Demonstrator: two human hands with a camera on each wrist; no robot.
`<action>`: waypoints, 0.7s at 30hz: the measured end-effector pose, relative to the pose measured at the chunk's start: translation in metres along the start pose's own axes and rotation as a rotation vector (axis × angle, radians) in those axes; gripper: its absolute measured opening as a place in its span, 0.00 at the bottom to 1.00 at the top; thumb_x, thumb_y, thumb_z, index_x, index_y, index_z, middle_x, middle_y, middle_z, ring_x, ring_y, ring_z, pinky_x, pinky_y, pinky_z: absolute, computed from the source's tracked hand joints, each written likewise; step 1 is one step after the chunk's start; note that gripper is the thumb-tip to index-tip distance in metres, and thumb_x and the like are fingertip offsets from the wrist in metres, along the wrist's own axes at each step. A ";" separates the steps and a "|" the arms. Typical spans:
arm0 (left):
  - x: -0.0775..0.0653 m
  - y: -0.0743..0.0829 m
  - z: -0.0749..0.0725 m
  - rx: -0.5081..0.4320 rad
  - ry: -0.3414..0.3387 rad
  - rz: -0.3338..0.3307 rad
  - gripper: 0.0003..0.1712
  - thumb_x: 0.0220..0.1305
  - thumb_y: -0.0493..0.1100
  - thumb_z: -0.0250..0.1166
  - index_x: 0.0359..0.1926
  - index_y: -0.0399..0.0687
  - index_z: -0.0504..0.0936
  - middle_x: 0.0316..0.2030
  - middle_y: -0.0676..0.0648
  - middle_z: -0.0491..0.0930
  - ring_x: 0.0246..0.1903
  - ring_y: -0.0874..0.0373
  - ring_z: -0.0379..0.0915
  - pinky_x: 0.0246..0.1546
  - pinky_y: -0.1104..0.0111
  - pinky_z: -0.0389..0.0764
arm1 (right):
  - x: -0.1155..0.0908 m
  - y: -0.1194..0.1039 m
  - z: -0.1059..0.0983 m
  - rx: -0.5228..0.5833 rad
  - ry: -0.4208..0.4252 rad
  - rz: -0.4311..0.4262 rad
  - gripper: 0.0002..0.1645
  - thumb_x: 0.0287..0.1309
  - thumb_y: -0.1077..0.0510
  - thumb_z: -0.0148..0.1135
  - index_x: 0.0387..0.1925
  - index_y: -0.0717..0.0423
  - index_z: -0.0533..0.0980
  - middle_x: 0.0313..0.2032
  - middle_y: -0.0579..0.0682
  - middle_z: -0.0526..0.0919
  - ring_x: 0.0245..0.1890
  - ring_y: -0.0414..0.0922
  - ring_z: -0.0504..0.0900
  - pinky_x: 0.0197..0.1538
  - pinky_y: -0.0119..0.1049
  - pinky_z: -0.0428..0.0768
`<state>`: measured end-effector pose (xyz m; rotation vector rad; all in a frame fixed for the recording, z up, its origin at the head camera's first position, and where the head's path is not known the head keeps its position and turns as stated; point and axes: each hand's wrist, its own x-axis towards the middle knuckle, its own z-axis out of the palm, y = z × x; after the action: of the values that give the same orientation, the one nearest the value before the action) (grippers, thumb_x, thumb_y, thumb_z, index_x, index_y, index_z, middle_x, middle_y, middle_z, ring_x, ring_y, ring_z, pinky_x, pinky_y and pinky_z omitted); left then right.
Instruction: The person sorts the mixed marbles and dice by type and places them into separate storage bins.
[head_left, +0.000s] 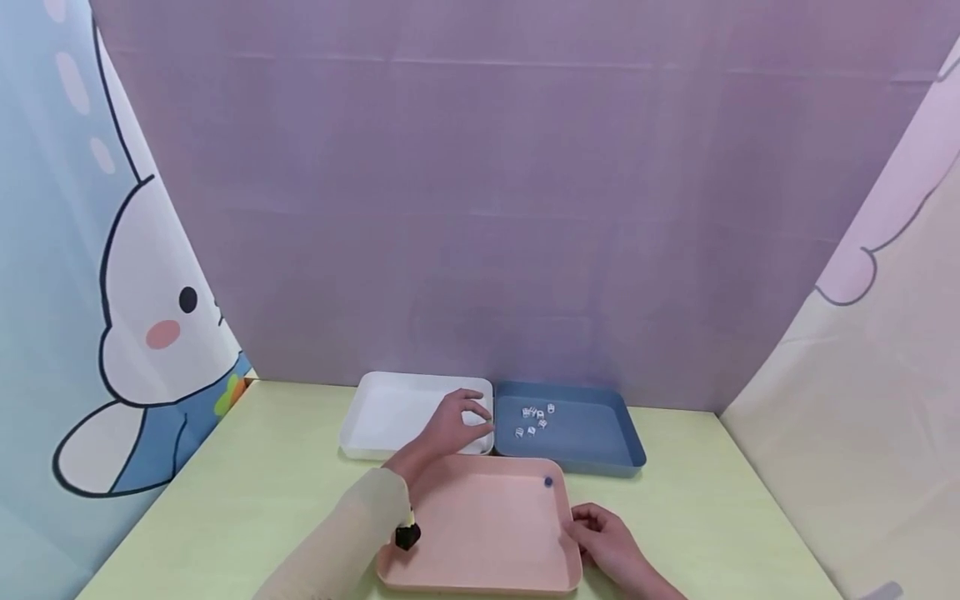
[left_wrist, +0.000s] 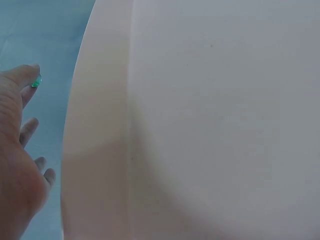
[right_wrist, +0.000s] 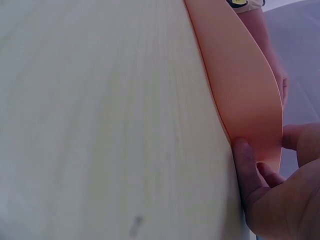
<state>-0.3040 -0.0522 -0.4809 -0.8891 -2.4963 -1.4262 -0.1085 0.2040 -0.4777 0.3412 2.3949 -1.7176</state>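
Observation:
My left hand is over the right side of the white tray, close to the blue tray. Between its thumb and index finger it pinches a small, shiny green piece, too small to tell its kind; the other fingers are spread. My right hand grips the right rim of the pink tray, with fingers on both sides of the wall in the right wrist view. In the pink tray's far right corner lies a small dark blue piece. Several white dice lie in the blue tray.
The white and blue trays stand side by side at the back of the light yellow table, with the pink tray in front of them. A purple backdrop rises behind, and printed cloths hang at both sides.

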 end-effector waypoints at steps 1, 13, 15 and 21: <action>0.000 0.000 0.000 -0.003 0.002 -0.005 0.04 0.55 0.43 0.73 0.32 0.49 0.88 0.57 0.37 0.74 0.60 0.44 0.66 0.61 0.48 0.67 | 0.000 -0.001 0.000 0.007 -0.003 -0.002 0.21 0.65 0.57 0.61 0.52 0.69 0.74 0.33 0.51 0.80 0.27 0.45 0.79 0.28 0.36 0.78; -0.009 -0.005 0.005 -0.032 -0.012 0.004 0.04 0.56 0.43 0.73 0.31 0.49 0.88 0.54 0.36 0.76 0.58 0.44 0.68 0.60 0.48 0.68 | 0.000 0.004 -0.002 0.045 -0.041 0.001 0.30 0.66 0.55 0.60 0.63 0.70 0.67 0.37 0.52 0.81 0.31 0.47 0.82 0.31 0.39 0.80; -0.009 -0.005 0.005 -0.036 -0.010 0.004 0.03 0.56 0.43 0.73 0.31 0.49 0.88 0.54 0.36 0.76 0.58 0.44 0.69 0.60 0.48 0.68 | 0.000 0.004 -0.003 0.049 -0.038 0.003 0.30 0.66 0.56 0.59 0.63 0.70 0.67 0.37 0.52 0.81 0.30 0.47 0.82 0.30 0.39 0.80; -0.010 -0.002 0.009 -0.023 -0.019 -0.031 0.03 0.56 0.43 0.73 0.31 0.49 0.87 0.54 0.37 0.76 0.58 0.44 0.68 0.60 0.49 0.68 | -0.002 0.002 -0.005 0.031 -0.039 0.022 0.30 0.66 0.55 0.60 0.63 0.69 0.67 0.37 0.52 0.81 0.29 0.46 0.80 0.30 0.38 0.78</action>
<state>-0.2949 -0.0499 -0.4913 -0.8758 -2.5227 -1.4654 -0.1058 0.2089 -0.4772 0.3338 2.3310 -1.7373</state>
